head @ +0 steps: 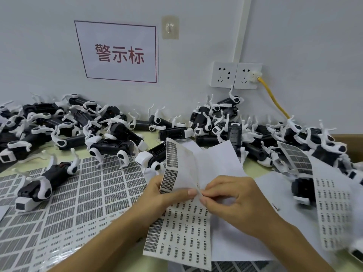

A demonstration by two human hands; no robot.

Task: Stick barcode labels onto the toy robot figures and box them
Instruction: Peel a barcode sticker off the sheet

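A curled label sheet point(179, 228) with rows of small barcode stickers is held up in the middle of the view. My left hand point(167, 195) grips its left edge, thumb on the front. My right hand point(229, 197) pinches at a small sticker near the sheet's fold, fingertips against the left thumb. Black-and-white toy robot dogs lie in heaps on the table: a pile at the left point(64, 126), a pile at the right point(294, 142), and one robot dog point(41, 185) lying on the flat label sheets at the left.
Large label sheets point(94, 195) cover the table at the left. Another label strip point(330, 209) hangs over robots at the right. White backing paper point(235, 246) lies under my right hand. On the wall are a sign point(119, 54) and sockets point(235, 75) with a yellow cable.
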